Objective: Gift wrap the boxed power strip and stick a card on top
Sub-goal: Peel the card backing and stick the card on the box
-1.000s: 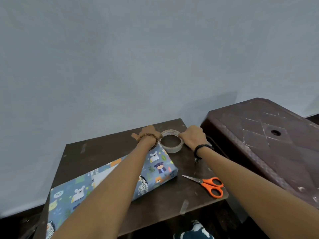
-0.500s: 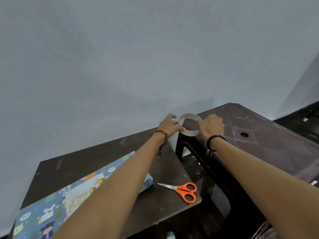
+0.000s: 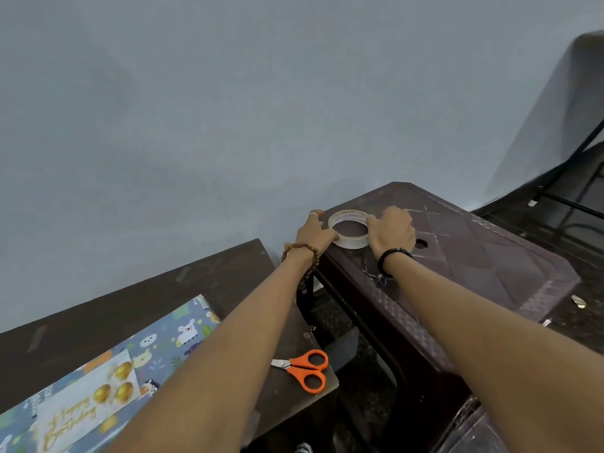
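Note:
The wrapped box (image 3: 170, 335), in blue animal-print paper, lies on the dark wooden table (image 3: 130, 299) at the lower left. A white "Happy Birthday" card (image 3: 81, 403) with gold balloons lies on top of it. Over on the brown plastic table (image 3: 490, 266) to the right sits a roll of clear tape (image 3: 348, 228). My left hand (image 3: 315, 233) grips the roll's left side and my right hand (image 3: 390, 232) grips its right side. My forearms hide part of the box.
Orange-handled scissors (image 3: 304, 371) lie near the wooden table's right front corner. A narrow gap separates the two tables. A grey wall stands close behind. Dark floor and a black frame show at the far right.
Both hands have carried the tape roll from the wooden table, to the right, and set it down on the plastic table. The view has swung right with them.

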Demonstrator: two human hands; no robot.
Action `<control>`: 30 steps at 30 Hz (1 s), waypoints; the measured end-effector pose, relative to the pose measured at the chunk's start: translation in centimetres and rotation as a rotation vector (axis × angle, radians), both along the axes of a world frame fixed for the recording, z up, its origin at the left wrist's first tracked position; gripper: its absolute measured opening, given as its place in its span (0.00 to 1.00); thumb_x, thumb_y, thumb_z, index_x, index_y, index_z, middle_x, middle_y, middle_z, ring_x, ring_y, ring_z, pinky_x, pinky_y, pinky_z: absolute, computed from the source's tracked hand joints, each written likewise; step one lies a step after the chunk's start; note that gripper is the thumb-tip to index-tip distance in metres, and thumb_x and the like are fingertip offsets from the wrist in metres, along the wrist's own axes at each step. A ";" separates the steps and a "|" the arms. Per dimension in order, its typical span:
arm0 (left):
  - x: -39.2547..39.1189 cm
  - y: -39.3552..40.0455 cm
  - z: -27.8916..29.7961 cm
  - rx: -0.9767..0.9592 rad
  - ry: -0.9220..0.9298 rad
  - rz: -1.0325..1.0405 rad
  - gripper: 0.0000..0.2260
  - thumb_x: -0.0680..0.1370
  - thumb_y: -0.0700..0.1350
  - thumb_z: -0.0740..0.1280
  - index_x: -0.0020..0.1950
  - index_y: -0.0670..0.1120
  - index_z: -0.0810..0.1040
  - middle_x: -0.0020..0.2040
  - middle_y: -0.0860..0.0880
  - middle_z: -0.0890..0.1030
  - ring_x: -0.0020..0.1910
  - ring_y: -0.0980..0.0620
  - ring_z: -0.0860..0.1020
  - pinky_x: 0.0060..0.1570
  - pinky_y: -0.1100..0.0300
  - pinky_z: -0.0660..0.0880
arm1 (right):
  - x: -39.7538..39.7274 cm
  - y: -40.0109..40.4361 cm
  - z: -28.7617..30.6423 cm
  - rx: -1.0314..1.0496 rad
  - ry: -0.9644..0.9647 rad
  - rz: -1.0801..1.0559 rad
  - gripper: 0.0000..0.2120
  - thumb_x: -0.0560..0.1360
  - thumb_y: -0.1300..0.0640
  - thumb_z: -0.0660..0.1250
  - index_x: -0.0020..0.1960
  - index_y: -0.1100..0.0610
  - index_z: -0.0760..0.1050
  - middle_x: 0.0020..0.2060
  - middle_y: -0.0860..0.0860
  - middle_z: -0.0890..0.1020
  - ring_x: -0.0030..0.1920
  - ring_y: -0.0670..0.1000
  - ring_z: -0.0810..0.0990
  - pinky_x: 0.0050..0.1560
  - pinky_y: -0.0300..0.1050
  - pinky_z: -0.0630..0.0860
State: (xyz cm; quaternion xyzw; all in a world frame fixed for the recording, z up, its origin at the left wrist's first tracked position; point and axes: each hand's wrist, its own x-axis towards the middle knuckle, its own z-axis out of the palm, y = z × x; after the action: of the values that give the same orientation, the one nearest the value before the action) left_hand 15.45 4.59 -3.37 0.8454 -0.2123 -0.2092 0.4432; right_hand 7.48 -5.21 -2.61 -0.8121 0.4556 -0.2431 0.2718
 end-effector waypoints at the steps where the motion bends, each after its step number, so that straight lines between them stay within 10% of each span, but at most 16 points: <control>1: -0.1 0.6 0.1 0.023 -0.039 0.010 0.28 0.74 0.43 0.67 0.73 0.48 0.61 0.69 0.45 0.70 0.67 0.46 0.69 0.70 0.50 0.61 | -0.2 0.4 0.3 -0.096 0.018 0.043 0.13 0.78 0.57 0.59 0.55 0.64 0.74 0.56 0.59 0.75 0.54 0.60 0.76 0.45 0.47 0.69; 6: -3.9 6.8 1.5 0.459 -0.466 -0.137 0.07 0.77 0.45 0.60 0.53 0.51 0.75 0.54 0.49 0.80 0.59 0.49 0.74 0.64 0.48 0.58 | -1.8 5.6 1.7 -0.247 0.195 0.660 0.11 0.75 0.58 0.59 0.47 0.62 0.77 0.45 0.58 0.81 0.46 0.59 0.79 0.42 0.48 0.74; 12: -9.6 17.2 0.3 0.819 -0.693 -0.255 0.12 0.78 0.42 0.58 0.59 0.46 0.75 0.60 0.50 0.76 0.66 0.51 0.67 0.70 0.48 0.49 | -5.9 13.6 1.4 -0.239 0.683 1.106 0.15 0.75 0.55 0.64 0.55 0.66 0.75 0.50 0.62 0.78 0.54 0.61 0.78 0.43 0.46 0.71; 24: -12.2 19.9 -0.6 0.652 -0.702 -0.186 0.16 0.78 0.47 0.62 0.67 0.51 0.70 0.68 0.56 0.70 0.75 0.57 0.56 0.71 0.45 0.34 | -9.0 16.6 0.8 -0.238 0.531 0.853 0.10 0.76 0.53 0.63 0.47 0.61 0.73 0.51 0.60 0.79 0.51 0.61 0.79 0.44 0.49 0.73; 30: -12.8 13.4 0.4 0.182 -0.271 0.054 0.13 0.77 0.45 0.62 0.62 0.49 0.75 0.59 0.47 0.79 0.62 0.47 0.74 0.67 0.49 0.64 | -8.2 13.8 3.3 -0.161 0.288 0.551 0.14 0.75 0.48 0.66 0.41 0.59 0.72 0.45 0.58 0.81 0.47 0.59 0.80 0.39 0.45 0.71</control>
State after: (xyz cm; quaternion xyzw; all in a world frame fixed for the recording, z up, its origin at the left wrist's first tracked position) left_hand 2.66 17.97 -2.96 0.9078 -0.2279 -0.0996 0.3377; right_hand -0.69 8.55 0.69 -0.9499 0.2315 -0.0781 0.1948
